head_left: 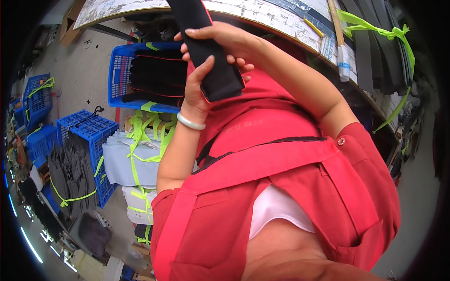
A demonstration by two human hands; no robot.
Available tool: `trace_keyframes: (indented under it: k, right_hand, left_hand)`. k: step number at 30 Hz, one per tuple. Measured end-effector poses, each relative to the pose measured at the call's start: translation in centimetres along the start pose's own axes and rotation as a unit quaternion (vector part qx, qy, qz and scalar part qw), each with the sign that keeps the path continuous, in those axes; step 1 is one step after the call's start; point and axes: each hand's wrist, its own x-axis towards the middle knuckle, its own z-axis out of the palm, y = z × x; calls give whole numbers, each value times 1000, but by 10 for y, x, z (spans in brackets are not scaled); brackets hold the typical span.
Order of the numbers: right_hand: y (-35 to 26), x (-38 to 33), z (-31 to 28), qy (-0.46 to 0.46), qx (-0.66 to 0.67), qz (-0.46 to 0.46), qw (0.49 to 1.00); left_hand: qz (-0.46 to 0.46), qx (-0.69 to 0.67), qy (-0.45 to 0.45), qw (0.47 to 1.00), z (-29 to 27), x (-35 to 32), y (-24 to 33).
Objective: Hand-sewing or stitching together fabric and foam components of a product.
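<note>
A long black fabric strip (222, 79) with red edging runs from the upper edge of the view down to the front of my red apron. My left hand (194, 89), with a pale bangle on its wrist, grips the strip near its lower end, thumb on top. Higher up, my right hand (225, 38) is wrapped round the same strip, with its thumb across the face and fingertips showing at the left edge. Beyond my left hand stands a blue plastic crate (114, 77) holding several black pieces with red edges (157, 70).
A worn white worktable (262, 16) crosses the top, bearing a yellow-handled tool (314, 28) and dark strips (375, 47) tied with green ribbon. To the left are bundled grey sheets (124, 159), a blue crate (96, 133) and a bundle of dark grey pieces (72, 173) on the floor.
</note>
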Motion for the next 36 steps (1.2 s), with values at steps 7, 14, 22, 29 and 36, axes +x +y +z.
trace_keyframes:
  k: [7, 14, 22, 29, 36]
  right_hand:
    - [-83, 31, -93, 228, 92, -173, 954]
    - [-55, 25, -46, 69, 36, -31, 996]
    - [-62, 42, -135, 172, 56, -99, 978]
    - [-14, 32, -30, 37, -131, -142, 980]
    - [7, -45, -35, -109, -264, -94, 954]
  left_hand:
    - [-190, 116, -157, 962, 16, -7, -44]
    - [121, 259, 149, 947, 25, 21, 3]
    - [-38, 510, -2, 859, -1, -27, -52]
    - [98, 310, 152, 934, -3, 20, 5]
    - [155, 131, 222, 954, -35, 6, 47]
